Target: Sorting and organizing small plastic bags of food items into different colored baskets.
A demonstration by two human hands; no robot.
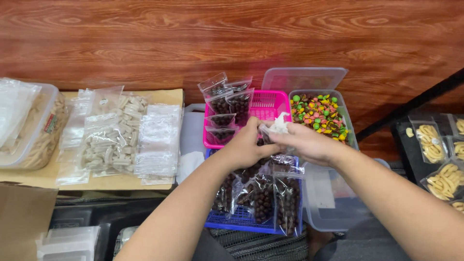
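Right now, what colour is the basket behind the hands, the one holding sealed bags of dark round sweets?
Bright pink, a slatted plastic basket, seen in the head view.

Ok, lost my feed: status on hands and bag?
Both hands, left and right, pinch a small clear bag. Over blue basket of filled bags. Nothing in the way.

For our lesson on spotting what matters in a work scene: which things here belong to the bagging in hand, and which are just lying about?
In hand:
left hand
right hand
small clear bag
pink basket
blue basket
bags of brown balls

Lying about:
tub of coloured candies
bags of pale sticks
bags of yellow snacks
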